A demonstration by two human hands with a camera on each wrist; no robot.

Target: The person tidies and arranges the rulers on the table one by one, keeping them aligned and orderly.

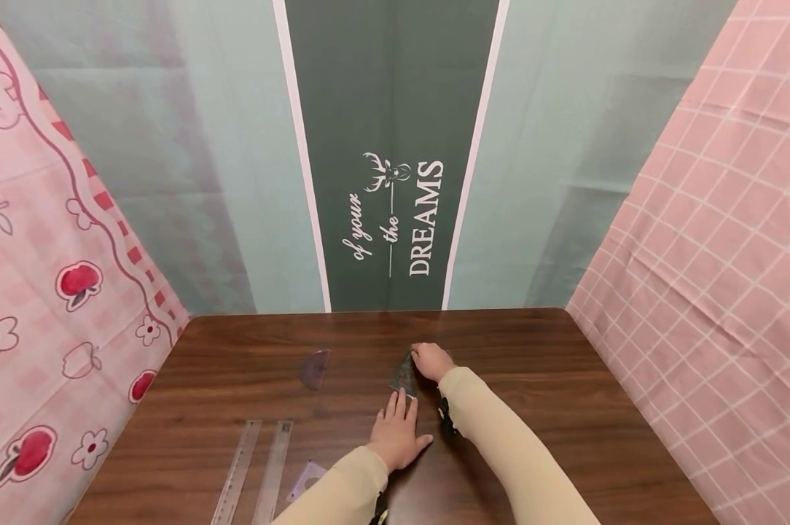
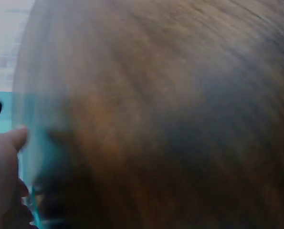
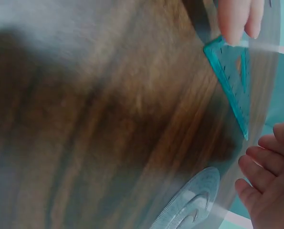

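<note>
A clear teal set square [image 1: 404, 376] lies on the wooden table, its narrow tip pointing away from me. Straight fingers of my left hand [image 1: 395, 436] touch its near edge, with the thumb spread to the right. At the far tip is my right hand [image 1: 433, 362]. The right wrist view shows this right hand [image 3: 270, 176] with loosely bent fingers just beside the tip of the set square [image 3: 227, 81], nothing visible between them. Left fingertips [image 3: 233, 24] rest at its other end there. In the blurred left wrist view, part of my left hand [image 2: 5, 176] shows at the edge.
A clear protractor [image 1: 315, 370] lies left of the set square. Two clear rulers [image 1: 237, 470] lie side by side at the front left, near a purple-edged template [image 1: 307, 477] partly behind my left sleeve. Curtains hang at the back and both sides of the table [image 1: 533, 350].
</note>
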